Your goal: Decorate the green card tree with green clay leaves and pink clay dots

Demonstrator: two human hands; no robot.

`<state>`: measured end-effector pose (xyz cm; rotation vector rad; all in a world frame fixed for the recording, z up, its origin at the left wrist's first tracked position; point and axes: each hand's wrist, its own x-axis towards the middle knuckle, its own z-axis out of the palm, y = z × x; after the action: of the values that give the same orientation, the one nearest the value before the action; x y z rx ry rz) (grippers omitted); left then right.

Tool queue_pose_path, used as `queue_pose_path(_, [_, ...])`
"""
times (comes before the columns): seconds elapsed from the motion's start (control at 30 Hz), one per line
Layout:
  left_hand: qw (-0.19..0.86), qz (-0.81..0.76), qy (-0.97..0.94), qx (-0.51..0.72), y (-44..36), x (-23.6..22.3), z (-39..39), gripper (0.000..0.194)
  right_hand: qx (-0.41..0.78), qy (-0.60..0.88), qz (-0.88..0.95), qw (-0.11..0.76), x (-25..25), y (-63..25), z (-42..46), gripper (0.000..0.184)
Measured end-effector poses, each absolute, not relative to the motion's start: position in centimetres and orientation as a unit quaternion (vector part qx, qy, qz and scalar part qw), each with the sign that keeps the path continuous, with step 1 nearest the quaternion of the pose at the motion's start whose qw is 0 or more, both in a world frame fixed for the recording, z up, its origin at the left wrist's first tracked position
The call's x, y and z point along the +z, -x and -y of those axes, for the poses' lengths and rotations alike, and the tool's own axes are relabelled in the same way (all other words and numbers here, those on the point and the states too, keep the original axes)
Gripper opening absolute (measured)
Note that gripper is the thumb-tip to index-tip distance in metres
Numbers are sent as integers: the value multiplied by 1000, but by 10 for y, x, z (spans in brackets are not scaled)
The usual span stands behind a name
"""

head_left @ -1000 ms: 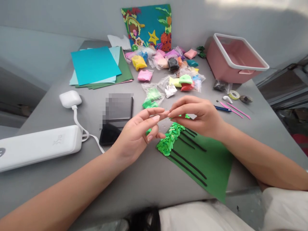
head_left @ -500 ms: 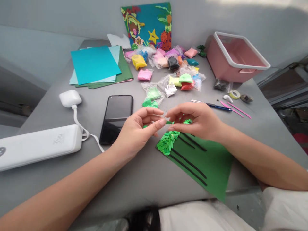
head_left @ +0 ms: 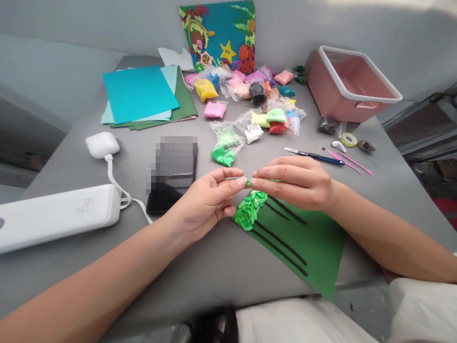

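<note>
Left hand [head_left: 214, 195]: raised above the counter [head_left: 200, 267]; thumb and forefinger are clamped on the near end of a small green piece [head_left: 248, 183].
Right hand [head_left: 300, 183]: held opposite, fingers stretched together toward the left; its fingertips are brought up against the other end of the same piece, though whether they are clamped on it cannot be told.
Green piece: held in the air between both sets of fingertips, mostly covered by them.
Green sheet [head_left: 310, 238]: laid at the counter's near edge, partly under the right hand and forearm.
Leaf-like bits [head_left: 246, 212]: clustered in several greens along the sheet's far left end, just below the fingertips.
Black strips [head_left: 281, 243]: set lengthwise on the sheet, running from the leaf-like bits toward the near edge.
Bag of green clay [head_left: 224, 155]: placed beyond the hands, with more colourful bags heaped behind it.
Phone [head_left: 164, 202]: laid left of the left hand, its upper part masked by pixelation.
Craft knife [head_left: 316, 156]: laid beyond the right hand, near two pink tools [head_left: 344, 162].
Pink basket [head_left: 332, 90]: stood at the far right.
Decorated panel [head_left: 217, 38]: propped upright at the back, marked with a yellow star.
Turquoise sheet [head_left: 141, 95]: stacked on other papers at the far left.
</note>
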<state>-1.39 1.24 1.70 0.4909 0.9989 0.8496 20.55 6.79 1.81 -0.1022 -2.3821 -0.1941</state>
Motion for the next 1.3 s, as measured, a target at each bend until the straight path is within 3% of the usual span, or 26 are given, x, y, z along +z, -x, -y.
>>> queue_pose_path(0.23, [739,-489,-218,409,12,18,-14,14,35,133,928,346,17,-207,-75,6])
queue_pose_path(0.4, [734,-504,-212,403,11,18,-15,10,140,151,921,330,14,-209,-82,8])
queue_pose_path(0.67, [716,-509,-195,436,13,15,-19,10,128,238,931,243,-4,-215,-98,15])
queue_pose_path(1.1, [721,-508,-176,437,11,14,-20,7,242,320,907,130,-1,-207,-101,10])
queue_pose_path(1.2, [722,-508,-176,436,11,15,-19,7,249,317,905,134,0,-205,-102,10])
queue_pose_path(1.3, [716,-512,-187,435,11,14,-19,7,277,312,888,193,3,-202,-100,11])
